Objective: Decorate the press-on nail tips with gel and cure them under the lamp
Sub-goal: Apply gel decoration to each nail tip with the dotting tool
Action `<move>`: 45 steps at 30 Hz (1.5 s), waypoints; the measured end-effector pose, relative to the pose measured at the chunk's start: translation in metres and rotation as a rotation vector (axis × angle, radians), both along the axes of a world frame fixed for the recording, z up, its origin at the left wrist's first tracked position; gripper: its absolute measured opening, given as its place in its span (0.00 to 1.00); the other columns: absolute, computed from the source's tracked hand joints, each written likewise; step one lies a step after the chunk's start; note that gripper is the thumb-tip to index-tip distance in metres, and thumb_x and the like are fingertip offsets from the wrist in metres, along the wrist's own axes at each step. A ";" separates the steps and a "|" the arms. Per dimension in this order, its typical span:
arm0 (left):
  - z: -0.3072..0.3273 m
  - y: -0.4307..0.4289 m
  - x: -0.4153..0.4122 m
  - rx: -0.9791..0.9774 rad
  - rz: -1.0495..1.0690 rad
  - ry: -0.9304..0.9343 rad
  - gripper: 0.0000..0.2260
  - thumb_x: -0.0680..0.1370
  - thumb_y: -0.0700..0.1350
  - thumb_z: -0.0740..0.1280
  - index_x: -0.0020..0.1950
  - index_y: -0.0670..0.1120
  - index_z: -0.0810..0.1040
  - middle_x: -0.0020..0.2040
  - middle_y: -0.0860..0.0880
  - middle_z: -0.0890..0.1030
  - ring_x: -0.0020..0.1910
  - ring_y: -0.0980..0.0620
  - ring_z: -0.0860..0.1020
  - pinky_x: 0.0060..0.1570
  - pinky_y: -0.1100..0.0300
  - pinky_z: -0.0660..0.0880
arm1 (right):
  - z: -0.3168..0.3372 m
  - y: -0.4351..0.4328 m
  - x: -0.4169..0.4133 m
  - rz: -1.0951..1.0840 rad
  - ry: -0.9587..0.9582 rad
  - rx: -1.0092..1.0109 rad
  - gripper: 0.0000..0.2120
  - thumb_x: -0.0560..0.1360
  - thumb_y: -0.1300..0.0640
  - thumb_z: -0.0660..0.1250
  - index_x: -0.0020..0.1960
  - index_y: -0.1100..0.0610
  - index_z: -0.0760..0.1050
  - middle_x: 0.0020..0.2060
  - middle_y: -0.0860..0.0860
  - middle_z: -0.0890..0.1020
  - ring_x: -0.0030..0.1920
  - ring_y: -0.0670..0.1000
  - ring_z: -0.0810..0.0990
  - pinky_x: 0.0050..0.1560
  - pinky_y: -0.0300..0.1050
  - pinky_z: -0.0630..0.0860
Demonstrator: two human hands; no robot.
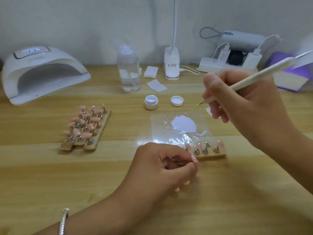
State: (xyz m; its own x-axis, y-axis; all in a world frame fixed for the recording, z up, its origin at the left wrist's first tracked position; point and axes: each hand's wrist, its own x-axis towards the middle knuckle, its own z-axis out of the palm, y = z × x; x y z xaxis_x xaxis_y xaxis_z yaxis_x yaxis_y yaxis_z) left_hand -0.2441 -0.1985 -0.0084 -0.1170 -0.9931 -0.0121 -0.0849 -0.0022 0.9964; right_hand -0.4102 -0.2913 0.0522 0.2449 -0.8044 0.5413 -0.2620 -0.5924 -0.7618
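In the head view you had the task under way but, by my reading, far from finished. The small white gel jar (151, 102) stood open beside its round white lid (177, 100), and a white gel patch (183, 124) lay spread on the clear film sheet (181, 131) mid-table.

Your left hand (169, 165) was curled, pinching a thin metal stand with one pale pink nail tip (194, 158), just beside the short wooden holder strip (210, 152). Your right hand (245, 106) gripped the long white gel brush (264, 72) like a pen, its point raised near the lid.

The wooden block of pink nail tips (86, 126) looked plain, though I could not tell for sure. The white domed curing lamp (42, 72) at the far left edge of the wooden table (67, 184) held nothing, so curing remained.

That block sat between you and the lamp's mouth. The bare wood before your left hand gave the freest path.
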 end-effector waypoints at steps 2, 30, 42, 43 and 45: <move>0.000 0.000 0.000 -0.008 -0.010 -0.011 0.02 0.69 0.45 0.74 0.39 0.47 0.86 0.33 0.44 0.83 0.29 0.54 0.80 0.26 0.63 0.74 | -0.011 0.024 -0.005 -0.015 -0.090 -0.021 0.19 0.79 0.51 0.65 0.33 0.59 0.73 0.22 0.50 0.73 0.21 0.51 0.72 0.24 0.38 0.67; 0.003 -0.001 0.003 -0.033 -0.045 -0.043 0.03 0.72 0.38 0.77 0.42 0.46 0.88 0.35 0.46 0.86 0.31 0.55 0.81 0.28 0.63 0.76 | -0.060 0.059 0.000 0.054 -0.098 0.042 0.17 0.79 0.57 0.63 0.33 0.62 0.72 0.27 0.51 0.80 0.26 0.41 0.77 0.31 0.31 0.70; 0.006 0.000 0.002 -0.007 -0.025 -0.043 0.03 0.72 0.36 0.76 0.42 0.44 0.88 0.34 0.45 0.85 0.30 0.55 0.81 0.27 0.63 0.75 | -0.059 0.058 0.000 0.058 -0.080 0.035 0.17 0.79 0.56 0.64 0.32 0.59 0.72 0.27 0.49 0.80 0.26 0.43 0.77 0.29 0.33 0.71; 0.006 0.000 0.002 -0.006 -0.024 -0.045 0.03 0.72 0.36 0.76 0.42 0.44 0.88 0.34 0.45 0.85 0.30 0.55 0.81 0.27 0.63 0.75 | -0.059 0.058 0.000 0.058 -0.080 0.038 0.17 0.79 0.56 0.64 0.32 0.59 0.72 0.27 0.49 0.80 0.26 0.44 0.78 0.29 0.34 0.72; 0.006 0.000 0.002 -0.007 -0.025 -0.047 0.03 0.72 0.36 0.76 0.42 0.44 0.88 0.34 0.45 0.85 0.30 0.56 0.81 0.28 0.63 0.75 | -0.059 0.058 0.000 0.062 -0.084 0.043 0.17 0.79 0.56 0.65 0.33 0.59 0.73 0.27 0.49 0.80 0.26 0.45 0.78 0.29 0.37 0.73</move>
State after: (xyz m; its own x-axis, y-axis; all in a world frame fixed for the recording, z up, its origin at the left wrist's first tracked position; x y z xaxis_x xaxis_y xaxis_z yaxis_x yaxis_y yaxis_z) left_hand -0.2422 -0.1983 -0.0028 -0.1415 -0.9899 -0.0118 -0.1318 0.0070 0.9913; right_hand -0.4101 -0.2330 -0.0068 0.2504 -0.8121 0.5270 -0.1596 -0.5715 -0.8049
